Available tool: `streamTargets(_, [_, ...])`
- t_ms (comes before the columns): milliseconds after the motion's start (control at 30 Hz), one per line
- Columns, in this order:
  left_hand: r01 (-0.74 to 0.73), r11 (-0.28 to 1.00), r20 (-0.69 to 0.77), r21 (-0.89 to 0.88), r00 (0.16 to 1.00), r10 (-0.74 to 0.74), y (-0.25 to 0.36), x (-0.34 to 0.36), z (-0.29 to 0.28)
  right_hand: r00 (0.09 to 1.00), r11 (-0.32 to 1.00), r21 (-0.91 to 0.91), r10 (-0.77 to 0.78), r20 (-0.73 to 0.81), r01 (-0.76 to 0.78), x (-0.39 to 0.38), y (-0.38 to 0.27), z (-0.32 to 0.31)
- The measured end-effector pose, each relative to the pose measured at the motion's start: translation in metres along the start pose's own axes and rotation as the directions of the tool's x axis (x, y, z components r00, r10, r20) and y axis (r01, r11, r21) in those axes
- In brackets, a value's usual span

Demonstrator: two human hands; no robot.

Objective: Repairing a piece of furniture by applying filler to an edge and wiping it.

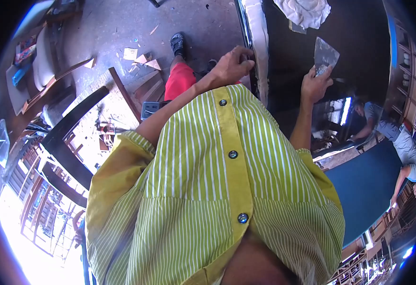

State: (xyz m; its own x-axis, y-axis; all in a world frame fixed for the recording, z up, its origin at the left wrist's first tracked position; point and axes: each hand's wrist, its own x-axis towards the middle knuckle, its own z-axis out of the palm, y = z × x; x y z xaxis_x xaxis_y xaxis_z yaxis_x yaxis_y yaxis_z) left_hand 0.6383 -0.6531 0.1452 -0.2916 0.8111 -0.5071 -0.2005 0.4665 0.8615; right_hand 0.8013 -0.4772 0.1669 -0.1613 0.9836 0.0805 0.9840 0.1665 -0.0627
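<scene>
The left hand (234, 64) curls shut on the panel edge (257, 52) to steady it, while the right hand (316, 85) grips a scraper (325, 54), blade against the dark glossy panel (359, 33)

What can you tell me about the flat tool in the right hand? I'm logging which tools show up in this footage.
The scraper is a thin, flat blade, wedge-shaped and widening away from the grip, grey and dull like metal, with pale smears on its face. The right hand grips its narrow lower end, so any handle is hidden by the fingers. It is held upright, blade pointing away from the person, over a dark glossy panel. Whether its edge touches the panel cannot be told.
</scene>
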Motion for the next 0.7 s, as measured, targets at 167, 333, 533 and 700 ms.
streamTargets(167, [-0.088, 0.996, 0.111, 0.034, 0.99, 0.083, 0.002, -0.015, 0.018, 1.0, 1.0, 0.024, 0.011, 0.023, -0.012, 0.0, -0.004, -0.003])
streamTargets(333, [-0.139, 0.955, 0.086, 0.261, 0.989, 0.12, -0.001, -0.021, 0.031, 1.0, 0.998, 0.061, -0.011, 0.029, 0.009, 0.001, -0.008, -0.006])
streamTargets(533, [-0.122, 0.819, 0.0, 0.56, 0.989, 0.147, -0.011, -0.024, 0.03, 0.998, 0.994, 0.105, 0.013, 0.059, -0.019, -0.002, -0.007, -0.011])
streamTargets(700, [-0.167, 0.707, -0.067, 0.687, 0.954, 0.291, -0.013, -0.017, 0.019, 0.999, 0.995, 0.096, 0.011, 0.046, -0.016, -0.004, -0.002, -0.008])
